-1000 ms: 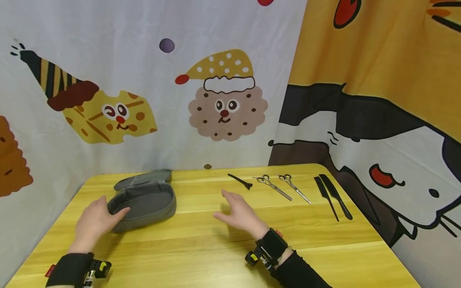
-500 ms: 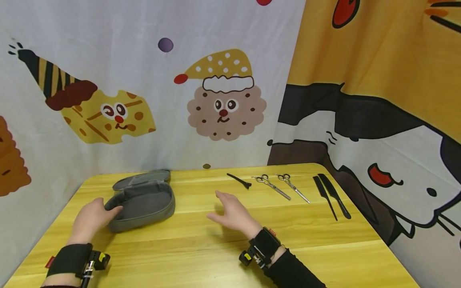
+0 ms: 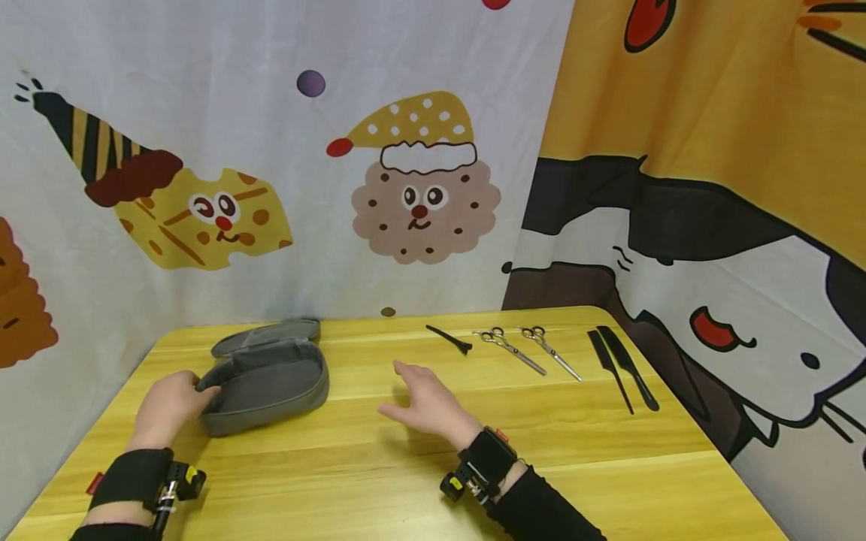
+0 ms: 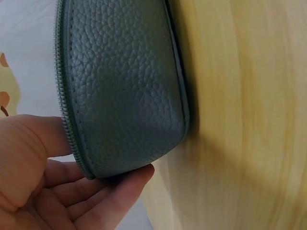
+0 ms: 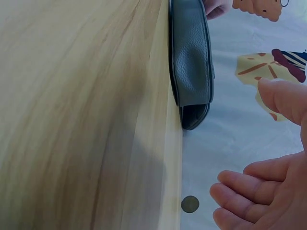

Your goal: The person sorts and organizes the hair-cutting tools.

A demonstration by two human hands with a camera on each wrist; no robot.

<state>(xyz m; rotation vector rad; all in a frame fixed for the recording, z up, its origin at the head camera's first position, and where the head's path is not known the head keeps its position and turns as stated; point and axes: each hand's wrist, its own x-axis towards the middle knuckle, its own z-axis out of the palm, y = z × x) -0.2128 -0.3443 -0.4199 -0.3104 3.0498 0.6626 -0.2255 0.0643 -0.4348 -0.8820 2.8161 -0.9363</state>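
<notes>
On the table's left side a grey zippered case point(image 3: 274, 406) lies with its lid point(image 3: 267, 336) folded back, its inside bare. My left hand point(image 3: 165, 409) grips the near left end of the case. The left wrist view shows the thumb over the zippered rim and the other fingers against the outer leather wall point(image 4: 122, 91). To the right of the case, my right hand point(image 3: 431, 406) is above the table, thumb and fingers spread, holding nothing. In the right wrist view its fingers point(image 5: 249, 191) are apart from the case.
Along the back of the wooden table point(image 3: 379, 481) lie a black hair clip point(image 3: 449, 340) and two pairs of scissors point(image 3: 514, 352) point(image 3: 551, 353). Two black combs point(image 3: 612, 372) point(image 3: 629, 368) are near the right edge. A printed curtain point(image 3: 271, 90) hangs behind.
My left thumb has come down over the case's rim and the hand has closed on its end. The right hand has moved left towards the case. The tools have stayed put.
</notes>
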